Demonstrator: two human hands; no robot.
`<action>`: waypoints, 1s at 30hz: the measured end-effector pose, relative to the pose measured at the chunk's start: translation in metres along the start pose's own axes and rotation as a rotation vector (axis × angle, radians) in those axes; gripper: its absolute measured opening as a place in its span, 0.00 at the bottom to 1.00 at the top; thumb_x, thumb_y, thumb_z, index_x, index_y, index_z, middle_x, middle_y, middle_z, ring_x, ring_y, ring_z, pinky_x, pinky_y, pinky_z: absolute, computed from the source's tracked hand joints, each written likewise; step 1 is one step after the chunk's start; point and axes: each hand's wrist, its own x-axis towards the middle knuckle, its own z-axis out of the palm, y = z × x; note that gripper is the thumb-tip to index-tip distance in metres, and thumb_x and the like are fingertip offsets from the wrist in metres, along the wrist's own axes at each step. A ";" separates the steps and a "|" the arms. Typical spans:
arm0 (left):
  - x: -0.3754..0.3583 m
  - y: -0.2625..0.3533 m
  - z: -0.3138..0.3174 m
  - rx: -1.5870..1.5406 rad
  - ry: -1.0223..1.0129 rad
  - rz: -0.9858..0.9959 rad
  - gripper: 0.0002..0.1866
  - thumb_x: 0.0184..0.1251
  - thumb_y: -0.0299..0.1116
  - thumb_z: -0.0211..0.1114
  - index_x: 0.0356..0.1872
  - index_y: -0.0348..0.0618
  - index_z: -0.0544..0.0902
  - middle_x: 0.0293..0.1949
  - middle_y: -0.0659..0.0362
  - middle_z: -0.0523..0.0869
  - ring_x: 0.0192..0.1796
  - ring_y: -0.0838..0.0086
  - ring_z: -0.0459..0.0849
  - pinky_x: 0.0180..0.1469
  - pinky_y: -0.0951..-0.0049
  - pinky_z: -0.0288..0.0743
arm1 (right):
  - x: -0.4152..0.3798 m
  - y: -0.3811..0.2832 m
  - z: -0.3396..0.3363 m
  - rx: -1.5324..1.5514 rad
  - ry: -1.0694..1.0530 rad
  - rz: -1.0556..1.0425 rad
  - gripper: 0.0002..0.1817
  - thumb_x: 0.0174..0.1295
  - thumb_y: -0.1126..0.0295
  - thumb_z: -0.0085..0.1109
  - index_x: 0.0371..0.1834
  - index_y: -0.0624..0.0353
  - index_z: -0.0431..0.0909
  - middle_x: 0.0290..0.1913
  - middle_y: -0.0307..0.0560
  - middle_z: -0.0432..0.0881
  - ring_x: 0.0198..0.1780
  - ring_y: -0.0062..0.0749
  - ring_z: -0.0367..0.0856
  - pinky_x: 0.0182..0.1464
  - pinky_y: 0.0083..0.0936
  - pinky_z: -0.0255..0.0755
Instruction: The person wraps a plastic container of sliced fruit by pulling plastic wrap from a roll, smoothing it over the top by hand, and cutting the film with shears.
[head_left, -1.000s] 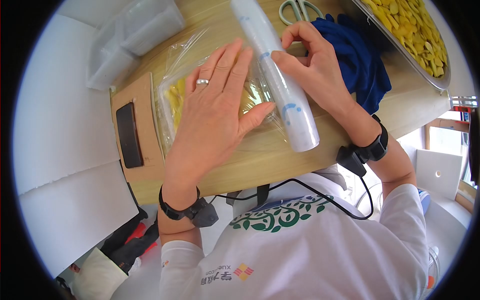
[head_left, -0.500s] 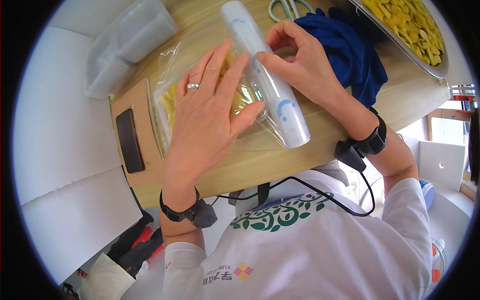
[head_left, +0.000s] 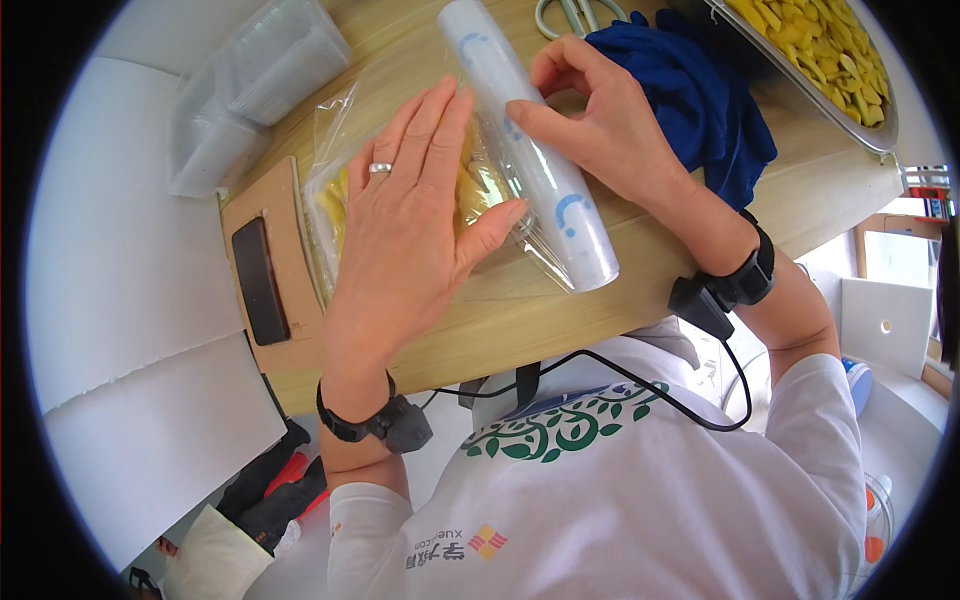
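My left hand lies palm down with its fingers stretched out, over clear film that covers a tray of yellow slices. The hand hides much of the tray. To its right lies a roll of cling film with blue smile marks, slanting across the table; a sheet of film runs from it over the tray. My right hand is at the roll's right side, its thumb on the roll and its fingers bent toward the edge. Its fingertips are partly hidden.
A blue cloth and scissors lie behind my right hand. A metal pan of yellow slices stands at the far right. Clear plastic containers are back left, near a dark phone on a brown board.
My left hand's fingers have drawn closer together and the hand has shifted slightly left. The right hand and the roll have barely moved.
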 end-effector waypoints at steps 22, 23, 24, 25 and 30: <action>0.003 -0.001 -0.002 0.044 -0.024 0.076 0.37 0.71 0.50 0.65 0.76 0.44 0.69 0.78 0.54 0.67 0.80 0.58 0.63 0.78 0.55 0.53 | -0.001 -0.002 0.002 0.007 -0.018 0.054 0.22 0.57 0.58 0.71 0.43 0.66 0.76 0.38 0.51 0.83 0.39 0.32 0.84 0.45 0.29 0.80; 0.003 -0.001 -0.002 0.042 -0.025 0.077 0.37 0.71 0.50 0.65 0.76 0.44 0.69 0.78 0.54 0.67 0.80 0.58 0.63 0.78 0.55 0.53 | -0.001 -0.002 0.002 0.001 -0.022 0.058 0.22 0.57 0.58 0.71 0.43 0.66 0.76 0.37 0.51 0.83 0.39 0.31 0.83 0.45 0.29 0.80; 0.003 -0.001 -0.002 0.042 -0.024 0.077 0.36 0.71 0.49 0.65 0.76 0.44 0.69 0.78 0.54 0.67 0.80 0.58 0.63 0.78 0.55 0.54 | -0.001 -0.002 0.002 0.000 -0.022 0.060 0.22 0.57 0.58 0.71 0.43 0.66 0.76 0.37 0.51 0.83 0.39 0.31 0.83 0.45 0.29 0.80; 0.003 0.000 -0.002 0.042 -0.024 0.077 0.36 0.71 0.48 0.66 0.76 0.45 0.69 0.78 0.54 0.67 0.80 0.58 0.63 0.78 0.55 0.54 | -0.002 -0.003 0.003 0.011 -0.021 0.061 0.22 0.57 0.58 0.70 0.43 0.66 0.76 0.37 0.50 0.83 0.38 0.31 0.83 0.44 0.29 0.80; 0.003 0.000 -0.003 0.040 -0.029 0.073 0.36 0.69 0.45 0.67 0.76 0.45 0.70 0.78 0.55 0.67 0.79 0.57 0.64 0.78 0.55 0.54 | -0.002 -0.004 0.002 0.012 -0.035 0.073 0.22 0.58 0.59 0.70 0.43 0.66 0.76 0.36 0.49 0.83 0.36 0.28 0.81 0.41 0.27 0.79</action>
